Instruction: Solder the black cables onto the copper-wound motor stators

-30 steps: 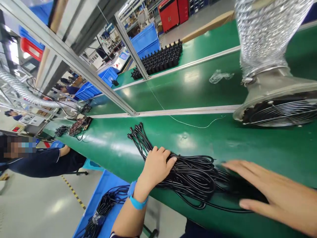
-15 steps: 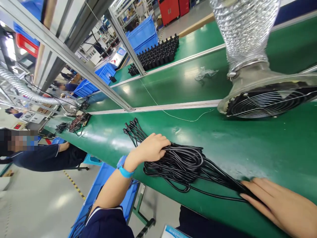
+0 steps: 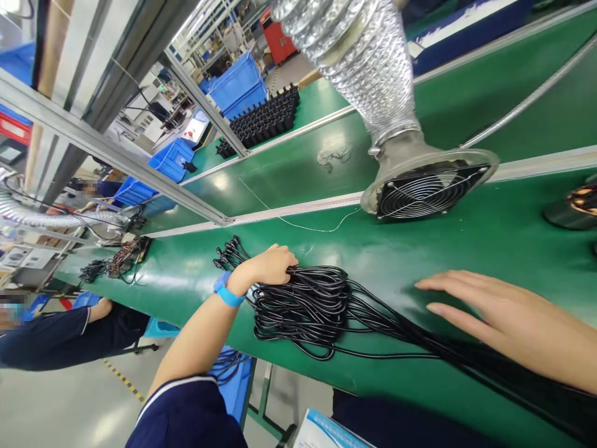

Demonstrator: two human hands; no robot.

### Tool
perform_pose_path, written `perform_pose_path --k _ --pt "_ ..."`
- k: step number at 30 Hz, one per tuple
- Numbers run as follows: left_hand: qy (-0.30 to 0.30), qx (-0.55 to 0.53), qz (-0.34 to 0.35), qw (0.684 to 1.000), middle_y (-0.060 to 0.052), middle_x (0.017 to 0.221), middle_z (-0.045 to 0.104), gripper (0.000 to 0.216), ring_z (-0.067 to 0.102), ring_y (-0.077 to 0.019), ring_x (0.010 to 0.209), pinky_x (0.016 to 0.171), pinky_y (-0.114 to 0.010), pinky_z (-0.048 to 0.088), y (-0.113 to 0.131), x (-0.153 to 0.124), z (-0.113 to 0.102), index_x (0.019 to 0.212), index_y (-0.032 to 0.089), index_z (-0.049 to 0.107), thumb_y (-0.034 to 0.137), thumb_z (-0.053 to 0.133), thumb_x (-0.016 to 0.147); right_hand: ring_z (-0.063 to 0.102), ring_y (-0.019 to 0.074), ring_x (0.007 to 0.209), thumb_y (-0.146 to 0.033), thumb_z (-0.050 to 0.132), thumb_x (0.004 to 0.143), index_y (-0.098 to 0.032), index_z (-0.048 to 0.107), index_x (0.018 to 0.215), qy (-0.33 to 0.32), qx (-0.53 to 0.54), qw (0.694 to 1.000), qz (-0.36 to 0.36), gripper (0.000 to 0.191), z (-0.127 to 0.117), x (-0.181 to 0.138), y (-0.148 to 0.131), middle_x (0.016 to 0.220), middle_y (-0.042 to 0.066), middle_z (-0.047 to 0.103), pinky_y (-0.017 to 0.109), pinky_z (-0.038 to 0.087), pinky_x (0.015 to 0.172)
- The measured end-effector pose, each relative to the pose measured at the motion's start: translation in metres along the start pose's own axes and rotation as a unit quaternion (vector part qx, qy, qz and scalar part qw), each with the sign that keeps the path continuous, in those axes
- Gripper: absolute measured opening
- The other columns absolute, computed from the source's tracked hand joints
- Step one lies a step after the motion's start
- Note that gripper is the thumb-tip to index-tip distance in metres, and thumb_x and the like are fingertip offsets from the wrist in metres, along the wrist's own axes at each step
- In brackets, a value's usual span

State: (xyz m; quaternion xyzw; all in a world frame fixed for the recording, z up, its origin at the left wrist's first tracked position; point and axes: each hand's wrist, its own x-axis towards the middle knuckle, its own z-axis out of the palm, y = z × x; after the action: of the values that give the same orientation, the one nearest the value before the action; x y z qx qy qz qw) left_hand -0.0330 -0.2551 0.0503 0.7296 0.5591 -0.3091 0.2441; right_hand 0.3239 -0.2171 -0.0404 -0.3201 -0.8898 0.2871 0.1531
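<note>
A looped bundle of black cables [image 3: 303, 305] lies on the green bench. Over its far left part my left hand [image 3: 273, 264] is closed, the fingers curled round the cables and partly hidden. Beyond that hand, several black connector ends [image 3: 228, 250] stick out toward the left. To the right the cables run on as loose strands [image 3: 410, 333], out past the frame's lower right corner. My right hand [image 3: 494, 308] hovers over those strands, thumb and fingers stretched apart with nothing between them.
A fume hood with a fan grille [image 3: 424, 196] hangs above the bench [image 3: 373, 249] on a silver duct. A dark cylinder with copper-coloured parts [image 3: 576, 208] sits at the right edge. Black parts [image 3: 268, 118] stand beyond the metal frame. A co-worker's sleeve [image 3: 56, 330] shows at left.
My right hand has let go of the cables and opened, rising off them. The left hand still holds the bundle. The view has swung right, showing the dark cylinder.
</note>
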Motion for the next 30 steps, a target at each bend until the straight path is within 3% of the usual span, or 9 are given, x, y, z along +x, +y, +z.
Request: perform_pose_path --k 3,5,9,12,16,19,23,27,30 --pt "0.101 -0.058 -0.006 0.993 -0.011 0.106 0.070 0.022 0.063 -0.0239 0.098 0.089 -0.036 0.050 0.004 -0.029 0.008 0.099 0.015 0.064 0.014 0.052 0.080 0.066 0.0330 0.115 -0.065 0.039 0.090 -0.018 0.064 0.132 -0.097 0.156 0.978 0.096 0.068 0.002 0.025 -0.028 0.132 0.015 0.065 0.054 0.056 0.100" --pt "0.168 -0.084 -0.019 0.982 -0.008 0.100 0.069 0.026 0.064 -0.0220 0.091 0.083 -0.035 0.051 0.006 -0.052 0.011 0.099 0.017 0.061 0.010 0.049 0.077 0.060 0.0316 0.126 -0.062 0.053 0.084 -0.016 0.047 0.149 -0.184 0.274 0.941 0.072 0.080 0.007 0.039 -0.050 0.140 0.015 0.059 0.050 0.050 0.108" --pt "0.345 -0.007 -0.044 0.937 -0.008 0.093 0.067 0.024 0.062 -0.0235 0.090 0.083 -0.037 0.051 -0.002 -0.092 0.008 0.095 0.019 0.058 0.008 0.046 0.078 0.067 0.0203 0.096 -0.048 0.054 0.088 -0.017 0.045 0.147 -0.290 0.435 0.851 0.048 0.067 0.007 0.042 -0.079 0.108 0.008 0.068 0.035 0.056 0.090" --pt "0.444 0.064 -0.081 0.890 -0.009 0.094 0.066 0.023 0.061 -0.0247 0.091 0.083 -0.038 0.051 -0.021 -0.103 0.005 0.097 0.019 0.057 0.008 0.047 0.080 0.064 0.0146 0.074 -0.048 0.053 0.092 -0.019 0.050 0.143 -0.360 0.461 0.807 0.083 0.059 -0.007 0.017 -0.069 0.095 0.005 0.066 0.029 0.056 0.077" --pt "0.455 0.121 -0.159 0.868 -0.012 0.103 0.068 0.028 0.062 -0.0273 0.096 0.090 -0.041 0.050 -0.039 -0.080 0.010 0.101 0.019 0.059 0.006 0.048 0.079 0.058 0.0180 0.058 -0.069 0.039 0.093 -0.021 0.055 0.142 -0.261 0.374 0.877 0.153 0.070 -0.021 -0.008 -0.027 0.079 0.007 0.065 0.031 0.053 0.055" --pt "0.294 0.112 -0.191 0.930 -0.018 0.116 0.067 0.032 0.060 -0.0332 0.112 0.101 -0.048 0.046 -0.037 -0.047 0.013 0.109 0.015 0.064 0.007 0.050 0.081 0.066 0.0239 0.070 -0.061 0.032 0.095 -0.021 0.065 0.127 -0.208 0.209 0.948 0.121 0.061 -0.017 0.005 0.007 0.076 0.008 0.068 0.035 0.055 0.064" --pt "0.119 0.045 -0.169 0.977 -0.018 0.135 0.063 0.051 0.053 -0.0383 0.130 0.109 -0.055 0.042 -0.025 -0.008 0.000 0.130 0.016 0.061 0.021 0.066 0.080 0.067 0.0243 0.069 -0.040 0.031 0.092 -0.021 0.071 0.098 -0.212 0.063 0.974 0.045 0.045 0.000 0.037 0.033 0.083 0.009 0.072 0.037 0.054 0.064" --pt "0.208 -0.099 -0.052 0.972 -0.011 0.136 0.064 0.039 0.059 -0.0227 0.124 0.109 -0.037 0.045 0.003 0.050 -0.031 0.132 0.017 0.060 0.022 0.050 0.094 0.069 0.0311 0.095 -0.041 0.037 0.090 -0.020 0.072 0.108 -0.184 0.043 0.981 0.036 0.045 -0.006 0.039 0.032 0.107 0.013 0.073 0.048 0.056 0.084" --pt "0.254 -0.149 -0.076 0.953 -0.014 0.130 0.065 0.034 0.063 -0.0233 0.117 0.104 -0.035 0.049 0.033 0.108 -0.044 0.125 0.013 0.061 0.024 0.055 0.094 0.065 0.0325 0.112 -0.054 0.038 0.092 -0.019 0.069 0.118 -0.120 0.047 0.990 0.058 0.053 -0.042 0.011 0.048 0.123 0.015 0.068 0.051 0.052 0.100"
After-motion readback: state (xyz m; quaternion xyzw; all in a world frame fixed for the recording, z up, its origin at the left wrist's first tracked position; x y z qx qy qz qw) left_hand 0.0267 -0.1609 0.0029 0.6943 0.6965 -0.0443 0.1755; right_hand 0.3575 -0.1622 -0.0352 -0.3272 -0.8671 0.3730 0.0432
